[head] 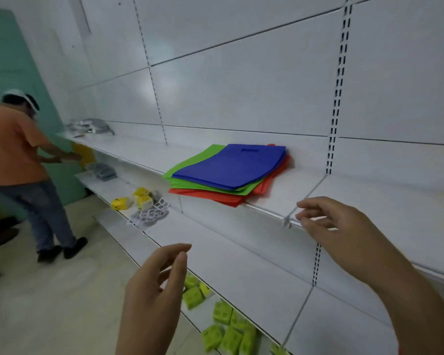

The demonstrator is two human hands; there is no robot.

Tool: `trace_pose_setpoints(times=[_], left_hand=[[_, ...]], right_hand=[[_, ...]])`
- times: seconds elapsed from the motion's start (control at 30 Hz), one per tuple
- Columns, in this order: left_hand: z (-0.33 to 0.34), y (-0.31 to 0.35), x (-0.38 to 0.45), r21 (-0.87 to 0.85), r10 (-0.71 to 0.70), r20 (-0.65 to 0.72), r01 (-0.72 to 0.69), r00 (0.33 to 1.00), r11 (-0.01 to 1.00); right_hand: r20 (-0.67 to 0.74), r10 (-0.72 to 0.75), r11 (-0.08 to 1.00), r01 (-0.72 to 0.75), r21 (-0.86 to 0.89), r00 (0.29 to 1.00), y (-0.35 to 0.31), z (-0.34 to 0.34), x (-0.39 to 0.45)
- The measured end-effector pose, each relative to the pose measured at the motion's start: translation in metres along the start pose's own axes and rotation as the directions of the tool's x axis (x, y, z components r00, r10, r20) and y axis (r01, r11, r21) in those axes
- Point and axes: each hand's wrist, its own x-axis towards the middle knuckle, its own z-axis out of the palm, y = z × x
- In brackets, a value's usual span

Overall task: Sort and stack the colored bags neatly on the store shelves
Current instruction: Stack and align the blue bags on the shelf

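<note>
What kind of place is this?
Most likely a shop being stocked. Long white shelves run along the wall, colored bags lie stacked on one, and small yellow packs sit lower down.

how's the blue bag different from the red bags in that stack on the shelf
The blue bag lies on top, its whole face and handle cut-out showing; the red bags lie at the bottom, only edges peeking out. The red bags overhang the shelf front; the blue does not. Both lie flat.
</note>
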Motion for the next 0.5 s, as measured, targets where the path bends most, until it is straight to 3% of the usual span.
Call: trace_pose_setpoints(times=[0.2, 0.5], left_hand=[[-0.006, -0.036, 0.054, 0.019, -0.034, -0.001, 0.034, 0.999, 0.999], [0.042, -0.059, 0.181, 0.034, 0.095, 0.076, -0.098, 0.993, 0.995]], right_hand=[[0.016, 0.023, 0.999, -0.022, -0.047, 1.000, 0.001, 0.058, 0.064], [-0.060, 0.133, 0.974, -0.141, -0.175, 0.989, 0.026, 0.090, 0.161]])
